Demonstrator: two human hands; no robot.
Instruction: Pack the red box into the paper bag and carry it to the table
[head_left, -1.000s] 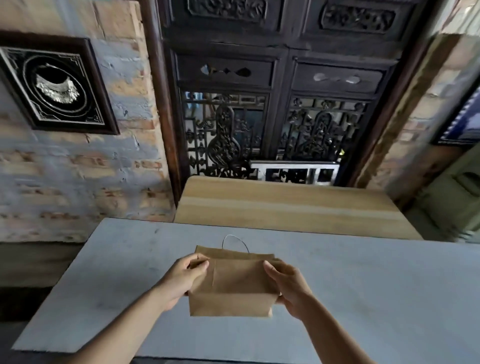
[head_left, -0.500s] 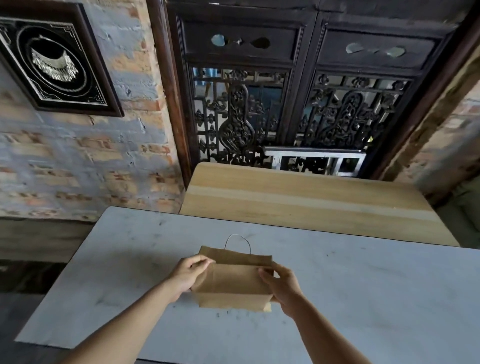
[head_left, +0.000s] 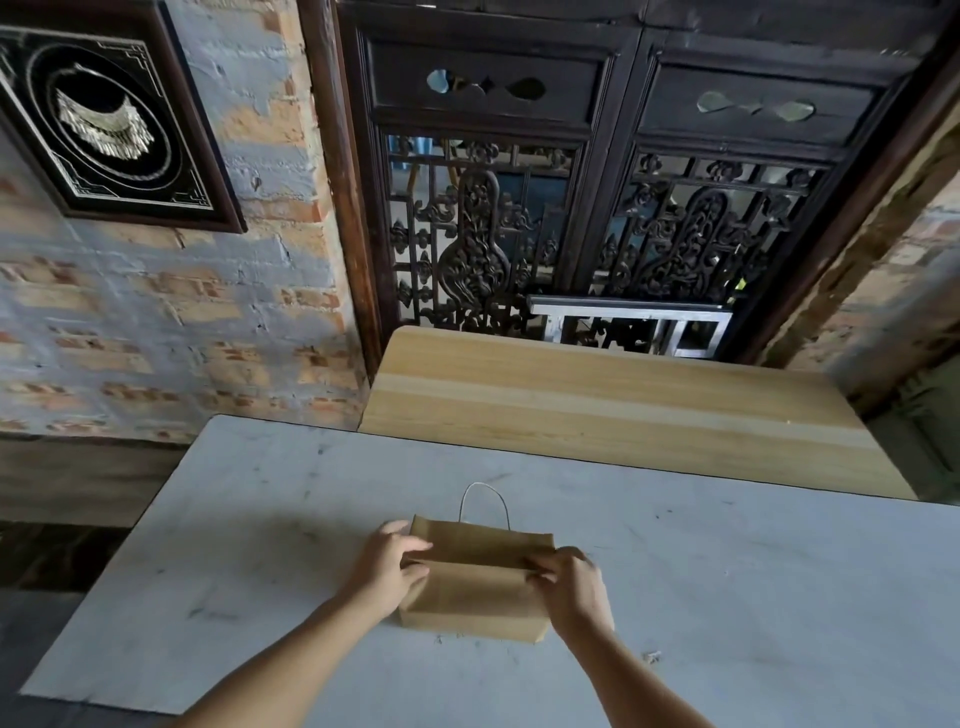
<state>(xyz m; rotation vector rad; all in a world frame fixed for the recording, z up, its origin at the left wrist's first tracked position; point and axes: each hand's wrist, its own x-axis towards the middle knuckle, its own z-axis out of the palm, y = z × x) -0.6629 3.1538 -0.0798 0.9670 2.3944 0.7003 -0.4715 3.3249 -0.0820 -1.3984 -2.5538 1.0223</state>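
A brown paper bag (head_left: 475, 592) with a thin cord handle stands upright on the white marble table (head_left: 727, 571), near its middle. My left hand (head_left: 387, 569) grips the bag's left upper edge. My right hand (head_left: 569, 582) pinches the right upper edge. The bag's mouth is pressed nearly flat between them. The red box is not visible; the bag's inside is hidden.
A light wooden table (head_left: 597, 410) abuts the marble table's far edge. Behind it stand dark carved wooden doors (head_left: 597, 208) and a white metal frame (head_left: 628, 322). A framed picture (head_left: 109, 119) hangs on the brick wall at left.
The bag has come down from the air onto the marble table, and both hands have shifted to its top edge. The camera has tilted slightly.
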